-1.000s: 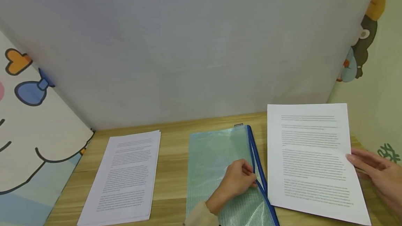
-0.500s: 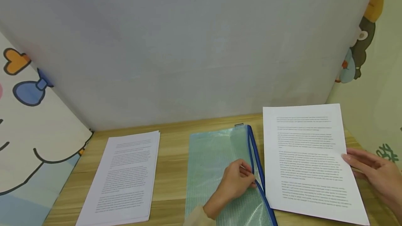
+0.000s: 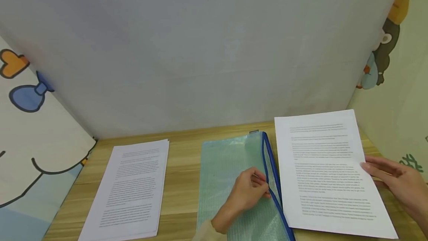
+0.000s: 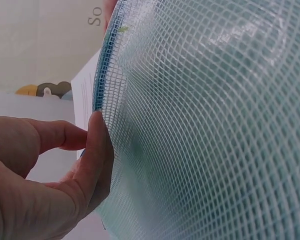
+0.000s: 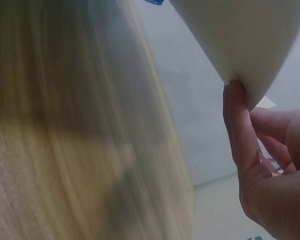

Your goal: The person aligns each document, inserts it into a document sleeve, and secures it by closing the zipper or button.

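A translucent green mesh zip pouch (image 3: 230, 166) with blue edging lies mid-table, its right side parted. My left hand (image 3: 249, 190) pinches the upper blue edge and lifts it; in the left wrist view the thumb and fingers (image 4: 95, 150) close on the mesh rim. To the right, my right hand (image 3: 396, 181) holds printed paper (image 3: 324, 170) by its right edge, thumb on top and fingers beneath. The paper's left edge stands beside the pouch's parted side and overlaps the blue edging low down. From below, the right wrist view shows the paper's underside (image 5: 250, 40) bending at the fingers.
A stack of printed sheets (image 3: 127, 189) lies on the left of the wood-grain table (image 3: 182, 181). A grey-white wall (image 3: 200, 66) rises behind the table. Side panels with cartoon figures stand at left and right.
The paper in my right hand has shifted left toward the pouch and turned a little. My left hand keeps its pinch on the pouch edge, and the gap there looks slightly wider.
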The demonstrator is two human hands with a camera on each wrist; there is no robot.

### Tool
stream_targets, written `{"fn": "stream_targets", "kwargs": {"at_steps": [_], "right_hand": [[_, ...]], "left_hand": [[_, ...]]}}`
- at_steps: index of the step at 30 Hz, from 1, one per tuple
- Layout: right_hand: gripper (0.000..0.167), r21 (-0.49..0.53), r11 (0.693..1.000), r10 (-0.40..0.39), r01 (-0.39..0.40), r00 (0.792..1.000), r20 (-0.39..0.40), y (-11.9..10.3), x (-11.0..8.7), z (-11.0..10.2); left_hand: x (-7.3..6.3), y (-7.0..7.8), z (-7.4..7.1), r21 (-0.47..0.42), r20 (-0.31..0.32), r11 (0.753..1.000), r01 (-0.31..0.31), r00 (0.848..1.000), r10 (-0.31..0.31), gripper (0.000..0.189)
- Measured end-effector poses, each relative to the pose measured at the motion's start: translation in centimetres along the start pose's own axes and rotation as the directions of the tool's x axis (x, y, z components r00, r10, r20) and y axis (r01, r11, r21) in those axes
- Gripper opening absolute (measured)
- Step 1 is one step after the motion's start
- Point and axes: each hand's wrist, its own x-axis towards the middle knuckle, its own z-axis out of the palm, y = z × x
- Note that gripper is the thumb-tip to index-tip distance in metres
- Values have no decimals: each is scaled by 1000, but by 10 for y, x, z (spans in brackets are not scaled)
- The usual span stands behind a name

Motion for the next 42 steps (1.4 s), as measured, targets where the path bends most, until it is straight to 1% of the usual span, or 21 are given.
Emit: {"fn": "stream_targets", "kwargs": {"at_steps": [3, 8, 16, 24, 30, 33, 36, 39, 42], "right_hand": [[23, -18, 1000, 5, -5, 1000, 29, -5, -1, 2], [21, -42, 999, 8, -5, 998, 70, -6, -3, 3], [23, -31, 999, -3, 7, 992, 126, -3, -3, 7], [21, -62, 998, 16, -6, 988, 150, -5, -5, 11], [18, -97, 995, 6, 8, 990, 138, -9, -5, 14], [20, -124, 992, -12, 29, 991, 135, -10, -4, 15], [27, -153, 987, -28, 51, 988, 149, -12, -3, 18], [29, -160, 985, -42, 68, 985, 165, -15, -2, 20], [30, -146, 986, -51, 78, 982, 180, -17, -1, 23]], "left_hand": [[0, -1, -1, -6, -4, 1000, -5, 1000, 5, 11], [-1, 0, 0, -27, -4, 1000, -6, 1000, 6, 12], [-1, 0, 0, -25, -24, 1000, -4, 1000, 3, 13], [1, 0, 1, -49, -14, 999, -1, 1000, 0, 13], [0, 0, 3, -16, -17, 1000, -26, 1000, 25, 13], [0, -1, 3, -12, -18, 999, -33, 999, 32, 12], [0, -1, 4, -14, -21, 1000, -28, 999, 28, 11], [1, -1, 5, -18, -27, 1000, -17, 999, 17, 10], [2, -2, 5, -10, -36, 1000, -12, 999, 12, 10]]}}
